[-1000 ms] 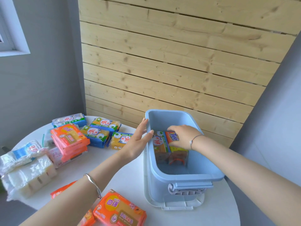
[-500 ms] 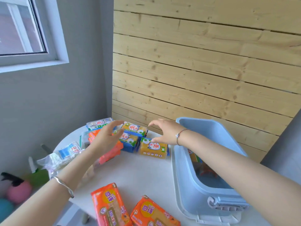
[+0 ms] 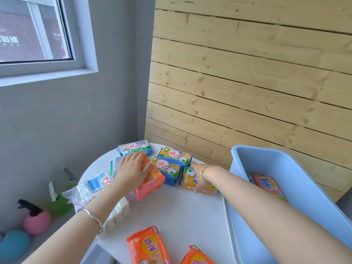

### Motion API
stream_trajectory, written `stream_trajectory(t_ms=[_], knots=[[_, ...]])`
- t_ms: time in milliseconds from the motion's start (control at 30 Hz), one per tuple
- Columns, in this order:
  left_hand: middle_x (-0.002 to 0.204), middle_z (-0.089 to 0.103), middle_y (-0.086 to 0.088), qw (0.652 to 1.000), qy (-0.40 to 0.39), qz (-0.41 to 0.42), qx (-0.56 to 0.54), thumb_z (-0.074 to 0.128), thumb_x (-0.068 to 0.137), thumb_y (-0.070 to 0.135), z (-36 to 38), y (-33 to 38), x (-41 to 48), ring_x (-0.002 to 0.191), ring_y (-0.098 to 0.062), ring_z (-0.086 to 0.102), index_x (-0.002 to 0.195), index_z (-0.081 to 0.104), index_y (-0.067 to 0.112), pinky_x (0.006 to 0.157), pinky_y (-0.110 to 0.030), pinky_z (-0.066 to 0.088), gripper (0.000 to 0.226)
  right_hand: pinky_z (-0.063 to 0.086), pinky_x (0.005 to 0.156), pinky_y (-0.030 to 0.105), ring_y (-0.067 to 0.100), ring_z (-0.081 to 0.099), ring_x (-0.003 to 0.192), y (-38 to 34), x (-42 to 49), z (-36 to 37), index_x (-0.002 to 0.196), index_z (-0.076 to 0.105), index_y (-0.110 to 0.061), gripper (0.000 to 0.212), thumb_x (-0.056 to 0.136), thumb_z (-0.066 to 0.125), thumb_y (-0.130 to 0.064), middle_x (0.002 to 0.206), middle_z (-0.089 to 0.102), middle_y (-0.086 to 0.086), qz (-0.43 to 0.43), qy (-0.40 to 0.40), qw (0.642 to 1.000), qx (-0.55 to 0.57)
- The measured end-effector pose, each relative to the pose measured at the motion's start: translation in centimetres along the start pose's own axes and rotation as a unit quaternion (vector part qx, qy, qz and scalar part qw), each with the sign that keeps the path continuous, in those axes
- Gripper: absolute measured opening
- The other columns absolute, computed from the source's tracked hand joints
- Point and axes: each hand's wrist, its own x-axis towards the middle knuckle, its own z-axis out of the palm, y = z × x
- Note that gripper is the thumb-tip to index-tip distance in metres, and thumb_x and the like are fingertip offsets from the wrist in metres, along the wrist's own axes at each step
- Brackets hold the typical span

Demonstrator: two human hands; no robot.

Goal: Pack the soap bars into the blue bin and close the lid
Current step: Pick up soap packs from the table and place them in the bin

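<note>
1. The blue bin [image 3: 270, 162] stands on the right side of the round white desk [image 3: 181, 210]. Its top is open.
2. Inside the bin lies an orange Tide pack [image 3: 268, 184] with its name facing up. A bit of green from another pack shows just beside it. The right arm hides the rest of the inside.
3. All the other soap is out on the desk, to the left of the bin.
4. The right hand [image 3: 197, 177] holds a yellow soap pack [image 3: 188, 181] that sits on the desk near the bin. The thumb is on the near side and a finger is on the far side.
5. The left hand [image 3: 131, 172] lies flat on top of an orange stack [image 3: 152, 184] of packs. Its fingers are straight and it grips nothing.
6. Two blue-and-yellow packs [image 3: 168, 168] sit side by side between the two hands. Each has red letters on a white patch.
7. A blue-and-white pack [image 3: 135, 148] lies farthest back, near the wood wall.
8. Some clear-wrapped white soaps [image 3: 99, 182] lie at the left edge of the desk, partly under the left arm.
9. Two shiny orange packs [image 3: 146, 244] lie at the near edge. Each has a yellow circle on it.
</note>
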Motion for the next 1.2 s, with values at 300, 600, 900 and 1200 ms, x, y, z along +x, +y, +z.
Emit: stream_trajectory(t_ms=[300, 600, 900, 1200], knots=[[0.151, 0.036, 0.001, 1.0, -0.028, -0.002, 0.003, 0.032, 0.094, 0.052, -0.3, -0.1, 0.2, 0.139, -0.022, 0.029, 0.142, 0.035, 0.026, 0.114, -0.037, 0.018, 0.054, 0.043, 0.066, 0.029, 0.024, 0.06, 0.095, 0.7, 0.2, -0.1, 0.119, 0.049, -0.014, 0.058, 0.073, 0.072, -0.041, 0.11, 0.059, 0.005, -0.031, 0.041, 0.997, -0.062], [0.146, 0.042, -0.001, 0.989, -0.084, -0.028, -0.115, 0.031, 0.095, 0.05, -1.6, 1.4, 4.8, 0.122, -0.022, 0.047, 0.14, 0.039, 0.026, 0.089, -0.03, 0.041, 0.052, 0.049, 0.08, 0.029, 0.021, 0.059, 0.103, 0.8, 1.8, -6.6, 0.123, 0.053, -0.024, 0.063, 0.066, 0.075, -0.037, 0.116, 0.059, 0.0, -0.087, 0.2, 0.972, 0.085], [0.142, 0.046, -0.01, 0.96, -0.225, -0.077, -0.145, 0.028, 0.098, 0.045, -0.7, 3.1, 11.1, 0.128, -0.027, 0.044, 0.137, 0.043, 0.011, 0.105, -0.035, 0.036, 0.054, 0.045, 0.08, 0.031, 0.025, 0.055, 0.109, -1.7, 7.9, -5.7, 0.116, 0.058, -0.023, 0.051, 0.07, 0.074, -0.036, 0.116, 0.053, 0.006, -0.078, 0.201, 0.968, 0.126], [0.137, 0.052, -0.014, 0.897, -0.359, -0.178, -0.189, 0.029, 0.096, 0.052, 1.2, 3.3, 13.9, 0.127, -0.029, 0.049, 0.131, 0.049, 0.008, 0.109, -0.038, 0.038, 0.06, 0.048, 0.087, 0.031, 0.027, 0.044, 0.132, 0.1, 7.7, -5.4, 0.141, 0.038, -0.01, 0.086, 0.076, 0.064, -0.06, 0.146, 0.045, 0.01, 0.089, 0.117, 0.853, 0.501]])
